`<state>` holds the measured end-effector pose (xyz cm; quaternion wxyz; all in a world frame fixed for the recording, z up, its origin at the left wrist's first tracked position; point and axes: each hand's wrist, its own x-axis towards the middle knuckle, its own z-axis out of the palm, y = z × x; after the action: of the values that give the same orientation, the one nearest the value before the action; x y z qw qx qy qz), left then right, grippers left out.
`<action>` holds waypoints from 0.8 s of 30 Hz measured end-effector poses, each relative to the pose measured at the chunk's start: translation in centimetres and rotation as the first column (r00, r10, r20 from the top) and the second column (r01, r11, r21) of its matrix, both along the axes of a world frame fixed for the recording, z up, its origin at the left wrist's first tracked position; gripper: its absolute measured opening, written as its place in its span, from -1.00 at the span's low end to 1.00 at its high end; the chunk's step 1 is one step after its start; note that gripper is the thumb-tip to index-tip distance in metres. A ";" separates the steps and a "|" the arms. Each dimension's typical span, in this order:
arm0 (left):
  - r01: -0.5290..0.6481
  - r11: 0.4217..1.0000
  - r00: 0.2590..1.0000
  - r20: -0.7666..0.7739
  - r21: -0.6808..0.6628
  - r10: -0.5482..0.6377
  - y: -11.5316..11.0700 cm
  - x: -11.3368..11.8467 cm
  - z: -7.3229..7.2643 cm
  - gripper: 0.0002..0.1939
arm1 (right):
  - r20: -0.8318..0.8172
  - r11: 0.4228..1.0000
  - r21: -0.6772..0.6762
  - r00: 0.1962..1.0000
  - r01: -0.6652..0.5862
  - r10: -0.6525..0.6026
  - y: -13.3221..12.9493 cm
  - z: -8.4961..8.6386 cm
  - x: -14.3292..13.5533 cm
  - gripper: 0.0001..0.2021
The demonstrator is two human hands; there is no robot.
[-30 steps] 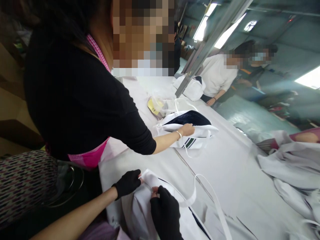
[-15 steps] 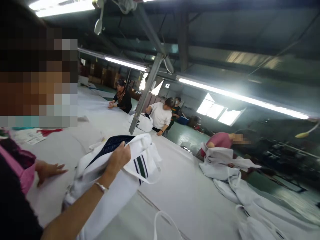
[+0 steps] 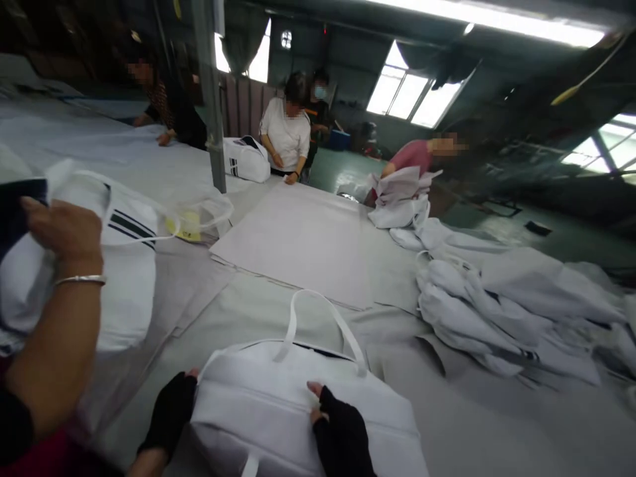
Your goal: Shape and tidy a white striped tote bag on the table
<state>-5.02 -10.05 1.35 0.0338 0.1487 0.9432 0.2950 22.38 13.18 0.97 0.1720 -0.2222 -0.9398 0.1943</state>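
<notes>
In front of me a white bag with looped handles rests on the table, its opening edge dark inside. My left hand, in a black fingerless glove, is closed on the bag's left end; most of its fingers are hidden. Against the broad white side lies my right hand, gloved the same way. Its fingertips touch the cloth, slightly apart and partly bent. One handle arches up beyond my hands.
At left a co-worker's bare hand holds another white bag with dark green stripes. Flat pale sheets cover the table ahead. A heap of white bags lies at right. A post and several people are farther back.
My view has swung down and right. Both my gloved hands and the white bag are now in view. The neighbour's striped bag now appears farther left.
</notes>
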 end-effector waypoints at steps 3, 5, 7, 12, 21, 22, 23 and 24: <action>-0.050 0.998 0.985 0.165 0.049 0.041 -0.7 6.4 -5.8 -0.80 | -0.028 0.998 0.056 0.999 0.020 -0.018 -0.6 0.8 0.5 -0.63; -0.164 0.971 0.941 0.323 0.173 0.101 -1.4 7.6 -8.3 -0.80 | -0.028 0.999 0.037 0.999 0.030 -0.029 0.1 1.2 0.8 -0.64; -0.257 0.923 0.889 0.445 0.287 0.109 -2.0 7.3 -9.9 -0.81 | -0.018 0.995 -0.013 0.995 0.100 -0.100 1.8 1.6 2.0 -0.62; -0.352 0.860 0.835 0.539 0.370 0.110 -2.7 6.2 -11.4 -0.72 | -0.026 0.961 -0.022 0.961 0.276 -0.277 6.3 1.5 6.5 -0.61; -0.318 0.869 0.822 0.566 0.379 0.054 -2.5 6.6 -11.6 -0.61 | -0.066 0.970 0.239 0.998 0.037 -0.022 0.6 0.2 2.1 -0.61; -0.314 0.872 0.826 0.561 0.375 0.056 -2.6 6.6 -11.6 -0.62 | -0.017 0.976 0.218 1.000 0.014 -0.010 0.4 0.5 1.4 -0.62; -0.287 0.885 0.840 0.541 0.367 0.049 -2.6 6.7 -11.4 -0.63 | 0.037 0.983 0.182 0.999 -0.013 0.006 0.5 0.8 0.9 -0.67; -0.231 0.914 0.869 0.493 0.332 0.041 -2.7 6.7 -11.1 -0.63 | 0.078 0.990 0.139 0.997 -0.032 0.021 0.7 1.0 0.8 -0.73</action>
<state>1.67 -12.72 -9.78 0.2135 0.0072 0.8386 0.5012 23.17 13.92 1.98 0.1485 -0.2041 -0.9600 0.1212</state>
